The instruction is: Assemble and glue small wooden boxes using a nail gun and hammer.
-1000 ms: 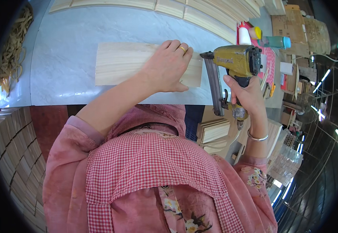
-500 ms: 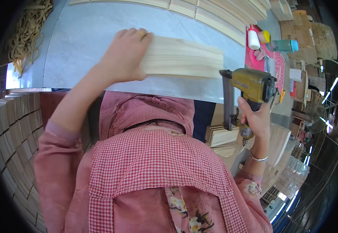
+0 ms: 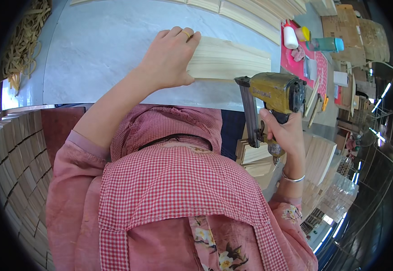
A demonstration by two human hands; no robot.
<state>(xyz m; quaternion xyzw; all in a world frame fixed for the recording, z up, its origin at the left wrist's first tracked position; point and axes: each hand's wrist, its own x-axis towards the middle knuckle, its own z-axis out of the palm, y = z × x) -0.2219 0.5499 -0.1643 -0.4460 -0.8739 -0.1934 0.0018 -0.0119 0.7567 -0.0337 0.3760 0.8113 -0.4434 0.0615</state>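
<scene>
A pale wooden board (image 3: 228, 59) lies on the light marbled tabletop. My left hand (image 3: 171, 58) is closed over the board's left end, the thumb at its near edge and the fingers at the far side. A yellow and black pneumatic nail gun (image 3: 275, 90) is gripped by my right hand (image 3: 286, 132), which is wrapped round its handle. The gun's nose is close to the board's near edge, toward its right end; I cannot tell whether they touch. My right thumb rests along the grip, while the other fingers are mostly hidden.
Long wooden strips (image 3: 250, 18) lie along the table's far side. At the right are a white bottle (image 3: 290, 37), a yellow-lidded jar (image 3: 303, 33) and a teal bottle (image 3: 325, 44). Elastic bands (image 3: 23, 45) hang at the far left; stacked wood blocks (image 3: 18, 153) stand below.
My left hand and the board have shifted to the right along the tabletop. The nail gun in my right hand has moved left, bringing its nose to the board's near edge.
</scene>
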